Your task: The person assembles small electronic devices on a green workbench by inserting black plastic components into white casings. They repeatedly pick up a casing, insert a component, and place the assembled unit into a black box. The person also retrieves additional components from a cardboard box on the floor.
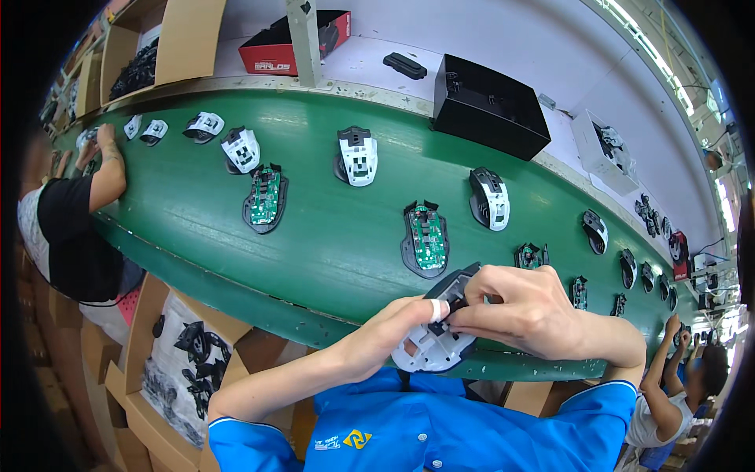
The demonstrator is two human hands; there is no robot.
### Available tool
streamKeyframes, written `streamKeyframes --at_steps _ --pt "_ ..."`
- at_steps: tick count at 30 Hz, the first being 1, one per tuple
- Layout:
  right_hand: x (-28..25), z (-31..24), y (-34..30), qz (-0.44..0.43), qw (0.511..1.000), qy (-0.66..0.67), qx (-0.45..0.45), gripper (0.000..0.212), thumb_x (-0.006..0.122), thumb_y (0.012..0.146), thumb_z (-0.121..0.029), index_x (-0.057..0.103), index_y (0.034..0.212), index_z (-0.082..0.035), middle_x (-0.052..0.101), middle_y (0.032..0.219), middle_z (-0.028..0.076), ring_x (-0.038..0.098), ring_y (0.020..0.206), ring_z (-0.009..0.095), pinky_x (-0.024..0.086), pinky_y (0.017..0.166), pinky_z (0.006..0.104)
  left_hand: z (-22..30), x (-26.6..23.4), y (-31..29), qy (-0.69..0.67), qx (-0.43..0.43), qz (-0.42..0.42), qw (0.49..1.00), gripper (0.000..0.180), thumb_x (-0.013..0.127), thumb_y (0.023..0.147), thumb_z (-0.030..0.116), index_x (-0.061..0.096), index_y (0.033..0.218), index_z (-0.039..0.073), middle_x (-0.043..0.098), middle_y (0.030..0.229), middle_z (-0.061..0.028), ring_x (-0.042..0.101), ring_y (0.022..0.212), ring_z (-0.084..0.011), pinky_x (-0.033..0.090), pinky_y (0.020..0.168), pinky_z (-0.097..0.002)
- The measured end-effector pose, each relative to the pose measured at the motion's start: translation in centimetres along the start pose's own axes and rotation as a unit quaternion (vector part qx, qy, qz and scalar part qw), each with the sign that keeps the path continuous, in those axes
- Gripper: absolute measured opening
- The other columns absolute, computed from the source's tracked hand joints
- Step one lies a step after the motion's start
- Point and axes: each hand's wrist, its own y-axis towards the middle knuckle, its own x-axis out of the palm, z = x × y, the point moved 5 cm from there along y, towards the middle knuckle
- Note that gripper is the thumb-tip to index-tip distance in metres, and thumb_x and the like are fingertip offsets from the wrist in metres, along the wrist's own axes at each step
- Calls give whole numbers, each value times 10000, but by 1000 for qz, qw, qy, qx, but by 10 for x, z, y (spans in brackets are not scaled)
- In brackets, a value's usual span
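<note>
Close to my body, over the belt's near edge, my left hand (385,334) grips a computer mouse top shell (429,352), white with black parts, its hollow underside facing up. White tape wraps a finger of that hand. My right hand (523,311) is closed, thumb and fingertips pinched together inside the shell. Whatever they hold is hidden by the fingers. Just beyond lies a black mouse base with a green circuit board (429,240). A white and black mouse shell (491,200) rests farther right of it.
More shells (358,156) and a mouse base with a board (266,198) lie along the green conveyor belt (314,267). On the far ledge stand a black box (491,110) and a red box (271,59). Cardboard with black parts (197,354) sits lower left. Co-workers (75,212) work at both sides.
</note>
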Motion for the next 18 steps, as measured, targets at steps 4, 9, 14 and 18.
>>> streamKeyframes --at_steps 4,9,14,18 --pt "3 0 -1 -25 999 -29 5 190 632 665 -117 617 851 -81 482 799 20 571 683 130 422 403 285 14 -1 -1 175 128 60 974 419 528 822 135 461 1200 -35 572 948 -63 527 838 -116 444 750 -257" --pt "7 -13 0 -80 993 -86 28 200 616 676 -96 615 872 -58 465 806 31 573 719 135 451 418 278 11 -8 3 226 100 77 966 342 538 823 104 500 1140 -16 579 877 -53 515 753 -91 451 656 -262" --pt "3 -15 2 5 995 -86 59 218 659 683 -136 630 894 -90 500 812 23 558 698 134 450 425 272 14 -12 4 183 114 102 971 267 523 836 81 527 1082 -23 573 831 -36 499 693 -69 443 598 -253" --pt "-5 -18 4 56 990 -109 69 212 692 665 -161 651 868 -119 515 810 8 530 679 129 432 419 268 18 -14 2 194 138 120 964 257 523 845 76 531 1078 -32 568 794 -36 495 685 -69 443 600 -257"
